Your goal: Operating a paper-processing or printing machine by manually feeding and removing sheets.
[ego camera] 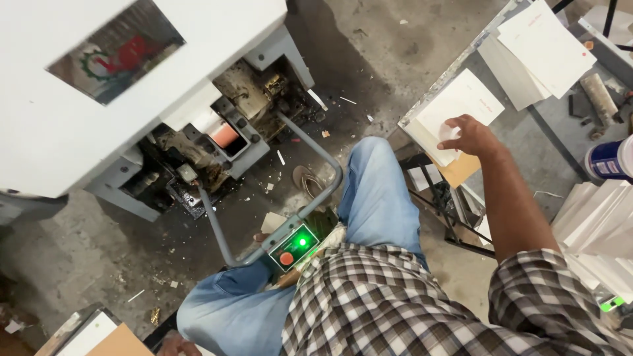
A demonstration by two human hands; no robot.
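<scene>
Right hand (469, 135) spread, fingers apart, flat atop the white card stack (455, 109) at the surface (560, 142) edge, stack's long axis angling away; left hand (177, 345) low, far, grip untellable.

Right hand (469, 135) outstretched, fingers curled
</scene>
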